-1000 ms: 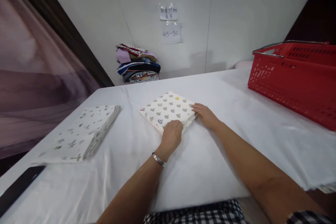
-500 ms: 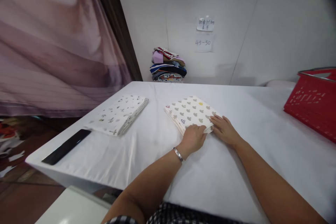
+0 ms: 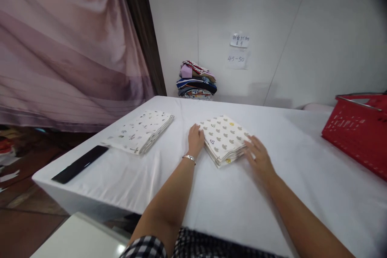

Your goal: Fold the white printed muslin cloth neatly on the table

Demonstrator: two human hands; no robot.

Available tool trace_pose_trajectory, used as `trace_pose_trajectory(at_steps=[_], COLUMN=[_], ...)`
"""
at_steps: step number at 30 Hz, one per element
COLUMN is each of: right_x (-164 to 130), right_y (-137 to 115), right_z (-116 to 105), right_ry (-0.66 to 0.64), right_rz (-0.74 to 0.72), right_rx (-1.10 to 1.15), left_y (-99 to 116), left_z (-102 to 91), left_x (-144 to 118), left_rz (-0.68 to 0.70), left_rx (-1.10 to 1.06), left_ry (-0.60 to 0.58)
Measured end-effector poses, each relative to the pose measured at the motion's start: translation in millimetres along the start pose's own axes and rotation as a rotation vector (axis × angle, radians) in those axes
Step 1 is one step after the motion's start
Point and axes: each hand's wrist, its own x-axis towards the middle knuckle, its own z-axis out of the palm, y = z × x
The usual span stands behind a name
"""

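Note:
A folded white cloth [image 3: 225, 135] with grey mushroom-like prints and a few yellow and dark ones lies in layers on the table. My left hand [image 3: 196, 140], a silver bracelet at its wrist, has its fingers closed at the cloth's left corner. Against the right corner rests my right hand [image 3: 258, 157], its fingers apart and slightly blurred. To the left lies a second folded cloth [image 3: 140, 131], white with small grey and green prints, which neither hand touches.
A black phone-like slab [image 3: 80, 164] lies near the left edge of the white-covered table [image 3: 229, 205]. A red plastic basket [image 3: 356, 133] stands at the right. Behind the table a stack of folded fabrics [image 3: 197, 82] rests by the wall; a pink curtain [image 3: 69, 48] hangs left.
My left hand has moved from the cloth's near edge to its left corner. The right hand is lower and its fingers more spread. The near layered corner now shows.

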Motion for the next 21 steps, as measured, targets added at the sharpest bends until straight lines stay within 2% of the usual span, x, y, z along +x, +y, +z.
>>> trace_pose_trajectory(at_steps=[3, 5, 8, 10, 13, 16, 21], right_x=[5.1, 8.7, 12.9, 13.7, 11.3, 5.0, -6.0], right_y=[-40.3, -59.8, -73.0, -72.2, -58.3, -27.9, 29.9], right_z=[7.8, 14.3, 19.5, 17.2, 1.9, -26.2, -70.8], right_ry=[-0.172, -0.281, -0.386, -0.419, -0.417, -0.397, -0.382], right_rz=[-0.154, -0.210, -0.215, -0.204, -0.211, -0.191, -0.007], right_rx=[0.004, 0.010, 0.046, 0.069, 0.071, 0.017, -0.203], left_y=[-9.4, -12.6, -16.5, -18.4, -17.9, -10.9, 12.5], left_z=[0.9, 0.3, -3.6, -9.2, -24.1, -46.0, -78.0], left_x=[19.1, 31.5, 44.6, 46.9, 35.2, 1.6, -66.6], left_rz=[-0.046, -0.064, -0.072, -0.046, 0.007, 0.064, 0.216], left_rx=[-0.012, 0.005, 0.020, 0.021, 0.035, 0.065, -0.112], left_ry=[-0.022, -0.101, -0.225, -0.259, -0.283, -0.337, -0.640])
